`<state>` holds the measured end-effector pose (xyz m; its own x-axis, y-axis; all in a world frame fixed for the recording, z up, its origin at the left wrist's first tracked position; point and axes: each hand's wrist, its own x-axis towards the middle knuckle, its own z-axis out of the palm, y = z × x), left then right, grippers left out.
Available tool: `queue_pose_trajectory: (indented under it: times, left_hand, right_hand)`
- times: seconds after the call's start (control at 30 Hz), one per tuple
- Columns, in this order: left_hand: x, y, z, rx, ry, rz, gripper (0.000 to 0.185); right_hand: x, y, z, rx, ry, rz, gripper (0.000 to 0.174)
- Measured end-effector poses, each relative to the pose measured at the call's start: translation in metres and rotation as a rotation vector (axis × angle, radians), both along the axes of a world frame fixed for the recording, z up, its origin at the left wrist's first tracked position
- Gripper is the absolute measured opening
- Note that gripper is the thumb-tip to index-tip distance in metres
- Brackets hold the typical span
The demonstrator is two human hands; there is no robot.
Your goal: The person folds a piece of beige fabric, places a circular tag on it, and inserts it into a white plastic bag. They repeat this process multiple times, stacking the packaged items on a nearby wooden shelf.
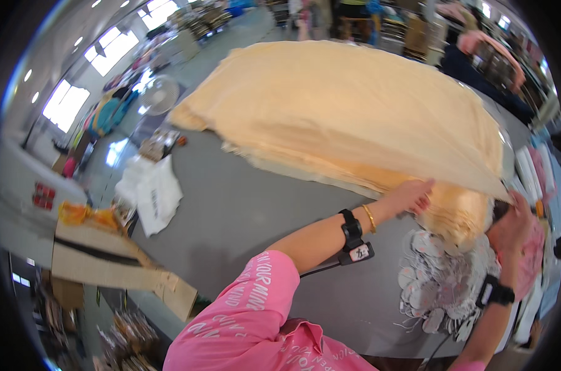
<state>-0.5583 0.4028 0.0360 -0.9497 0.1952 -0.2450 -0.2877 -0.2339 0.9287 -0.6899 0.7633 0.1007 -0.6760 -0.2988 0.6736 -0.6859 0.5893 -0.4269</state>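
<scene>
A large stack of pale orange fabric (pixel 336 102) lies across the far part of the grey table. Its top sheet is lifted along the near right edge, showing brighter orange layers below. My right hand (pixel 519 213) holds the corner of this sheet between thumb and fingers. My left hand (pixel 412 195) is at the sheet's near edge, left of my right hand; whether its fingers grip the cloth I cannot tell. Just below the stack, between my forearms, sits a pile of white tags with strings (pixel 443 278).
White bags (pixel 157 195) lie at the table's left edge, near a cardboard piece (pixel 109 259) and orange plastic (pixel 85 214). Pink fabric (pixel 531 259) and rolled white material (pixel 528 171) are at the right. A fan (pixel 160 95) stands beyond the left end.
</scene>
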Motion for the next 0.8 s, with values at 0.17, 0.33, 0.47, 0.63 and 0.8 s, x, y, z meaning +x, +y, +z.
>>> queue_pose_trajectory:
  times: [0.17,0.33,0.47,0.63,0.8]
  left_hand:
    - [0.032,-0.163,-0.024,0.902,0.246,0.776,0.042]
    - [0.076,-0.345,-0.025,0.799,0.481,1.139,0.008]
    - [0.113,-0.459,-0.024,0.735,0.5,1.431,0.009]
    - [0.202,-0.519,-0.052,0.736,0.272,1.581,0.008]
    - [0.285,-0.556,-0.087,0.343,0.07,1.564,0.011]
  right_hand:
    - [-0.027,0.093,0.002,0.273,0.013,-0.263,0.032]
    - [-0.06,0.215,-0.005,-0.042,-0.137,-0.122,0.035]
    - [-0.05,0.284,0.024,0.184,-0.228,-0.585,0.041]
    - [-0.026,0.306,0.045,0.281,-0.004,-0.844,0.042]
    - [-0.006,0.288,0.048,0.593,-0.154,-0.977,0.047]
